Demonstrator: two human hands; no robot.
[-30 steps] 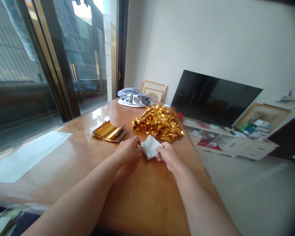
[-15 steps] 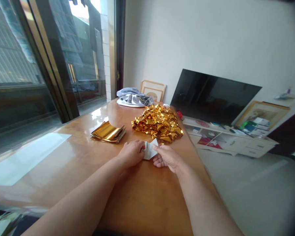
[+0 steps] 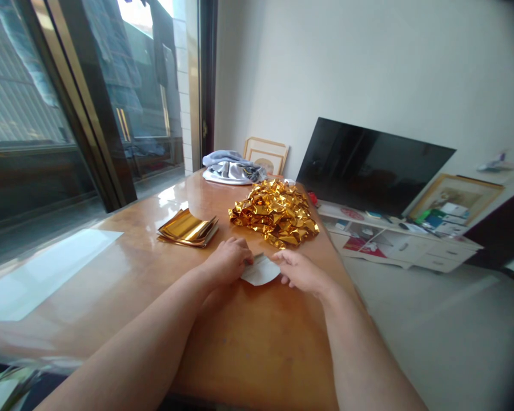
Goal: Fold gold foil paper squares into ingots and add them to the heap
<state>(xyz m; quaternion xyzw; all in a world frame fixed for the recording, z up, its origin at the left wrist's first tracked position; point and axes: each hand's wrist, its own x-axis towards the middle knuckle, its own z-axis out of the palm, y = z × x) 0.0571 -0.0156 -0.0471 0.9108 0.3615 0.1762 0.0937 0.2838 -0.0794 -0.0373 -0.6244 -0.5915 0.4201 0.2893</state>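
Note:
Between my hands, on the wooden table, lies a small folded sheet of foil paper (image 3: 261,272), its pale side up and its near edge rounded. My left hand (image 3: 230,260) grips its left side, fingers curled over the edge. At the right edge, my right hand (image 3: 298,270) pinches the sheet between thumb and fingers; part of this grip is hidden. A stack of gold foil sheets (image 3: 187,227) lies beyond my left hand. Ahead of my right hand rises a heap of folded gold foil pieces (image 3: 278,211).
Folded clothes (image 3: 231,167) lie at the table's far end, before framed pictures (image 3: 266,154). A white sheet (image 3: 51,274) covers part of the table's left side. To the right, past the table edge, a large television (image 3: 372,165) stands on a white cabinet (image 3: 405,248).
The pale sheet has turned and spread, its pointed upper corner giving way to a rounded near edge. My right hand has shifted slightly right and up; my left hand slightly left.

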